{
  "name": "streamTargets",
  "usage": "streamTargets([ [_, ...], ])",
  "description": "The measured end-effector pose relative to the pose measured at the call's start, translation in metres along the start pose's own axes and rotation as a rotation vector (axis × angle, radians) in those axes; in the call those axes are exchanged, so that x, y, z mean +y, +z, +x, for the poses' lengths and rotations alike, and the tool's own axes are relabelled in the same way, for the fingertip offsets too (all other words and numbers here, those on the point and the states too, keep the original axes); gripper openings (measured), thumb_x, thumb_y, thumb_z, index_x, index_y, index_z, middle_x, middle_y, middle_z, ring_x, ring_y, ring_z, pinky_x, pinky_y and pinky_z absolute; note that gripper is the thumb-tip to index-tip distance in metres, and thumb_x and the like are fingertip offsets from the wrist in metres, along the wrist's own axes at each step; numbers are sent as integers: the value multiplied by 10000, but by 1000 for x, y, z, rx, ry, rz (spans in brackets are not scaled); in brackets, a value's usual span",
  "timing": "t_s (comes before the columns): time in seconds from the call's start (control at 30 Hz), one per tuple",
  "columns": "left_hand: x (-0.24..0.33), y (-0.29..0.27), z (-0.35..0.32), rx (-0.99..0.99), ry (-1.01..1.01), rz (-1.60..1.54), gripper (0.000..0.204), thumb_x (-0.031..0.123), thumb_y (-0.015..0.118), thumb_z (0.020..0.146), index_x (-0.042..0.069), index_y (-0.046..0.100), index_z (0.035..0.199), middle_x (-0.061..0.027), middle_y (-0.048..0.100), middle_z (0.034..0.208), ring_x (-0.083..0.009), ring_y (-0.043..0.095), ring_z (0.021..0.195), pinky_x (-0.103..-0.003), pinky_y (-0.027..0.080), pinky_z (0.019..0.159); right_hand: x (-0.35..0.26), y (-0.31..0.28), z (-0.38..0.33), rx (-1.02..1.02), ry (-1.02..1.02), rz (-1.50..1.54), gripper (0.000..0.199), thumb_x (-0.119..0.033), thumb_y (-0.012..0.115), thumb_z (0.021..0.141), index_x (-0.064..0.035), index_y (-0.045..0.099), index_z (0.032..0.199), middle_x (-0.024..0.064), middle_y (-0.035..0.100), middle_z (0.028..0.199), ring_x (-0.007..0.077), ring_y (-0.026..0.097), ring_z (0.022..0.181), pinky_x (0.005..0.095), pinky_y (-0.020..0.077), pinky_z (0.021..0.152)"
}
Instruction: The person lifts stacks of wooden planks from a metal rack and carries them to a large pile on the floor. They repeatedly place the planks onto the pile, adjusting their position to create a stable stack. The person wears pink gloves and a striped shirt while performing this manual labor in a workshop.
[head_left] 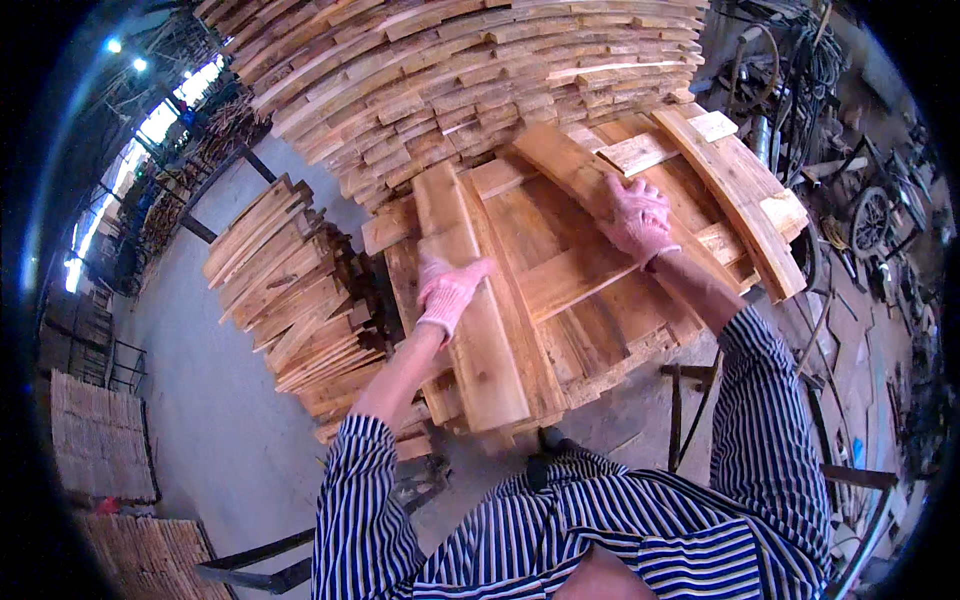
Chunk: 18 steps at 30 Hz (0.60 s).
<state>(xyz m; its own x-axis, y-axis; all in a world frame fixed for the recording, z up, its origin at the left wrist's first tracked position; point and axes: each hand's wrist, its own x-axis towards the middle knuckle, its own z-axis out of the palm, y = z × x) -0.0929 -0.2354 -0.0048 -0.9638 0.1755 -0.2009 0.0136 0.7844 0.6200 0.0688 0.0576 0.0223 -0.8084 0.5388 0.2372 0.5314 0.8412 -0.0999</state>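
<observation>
My left hand [450, 292], in a pale pink knit glove, grips a light wooden plank [492, 350] across its width, the thumb lying over the top face. This plank lies lengthwise on the left side of a stack of boards [590, 350]. Farther right, my right hand [638, 218], gloved alike, is closed over a darker plank [565, 165] that slants across the stack. Its fingertips are curled at the plank's upper face and edge. Right of that hand lies another long plank [735, 195], with a short pale piece [640, 153] beside it.
A tall pile of planks [430, 90] rises behind the stack. To the left stands a lower pile of boards [290, 280]. Dark metal frame bars [690, 410] stick out near my body. Hanging cables [810, 75] and a spoked wheel [870, 220] stand at the right.
</observation>
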Motion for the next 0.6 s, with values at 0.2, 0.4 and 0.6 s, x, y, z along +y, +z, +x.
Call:
streamTargets([
  [0.2, -66, -43, 5, 73, 110, -85, 1056, 471, 851, 795, -15, 304, 1557, -255, 610, 1381, -393, 580, 1281, -408, 450, 1083, -76, -1, -30, -23, -54, -25, 771, -571, 655, 902, -103, 461, 1483, 270, 567, 1290, 433, 559, 1209, 554, 448, 980],
  [0.4, -140, -19, 40, 124, 174, -249, 795, 382, 795, 867, 54, 434, 1496, -189, 684, 1295, -367, 659, 1167, -433, 509, 981, -188, 59, -52, -51, -104, 206, 518, -376, 572, 964, -107, 527, 1405, 267, 604, 1200, 426, 602, 1126, 556, 477, 906],
  [0.6, -122, -35, 94, 11, 138, -181, 900, 419, 829, 824, 108, 395, 1548, -175, 685, 1284, -379, 651, 1161, -434, 500, 992, -203, 77, 0, -45, -18, 304, 401, -312, 607, 938, -106, 576, 1281, 260, 611, 1197, 437, 624, 1107, 550, 503, 895],
])
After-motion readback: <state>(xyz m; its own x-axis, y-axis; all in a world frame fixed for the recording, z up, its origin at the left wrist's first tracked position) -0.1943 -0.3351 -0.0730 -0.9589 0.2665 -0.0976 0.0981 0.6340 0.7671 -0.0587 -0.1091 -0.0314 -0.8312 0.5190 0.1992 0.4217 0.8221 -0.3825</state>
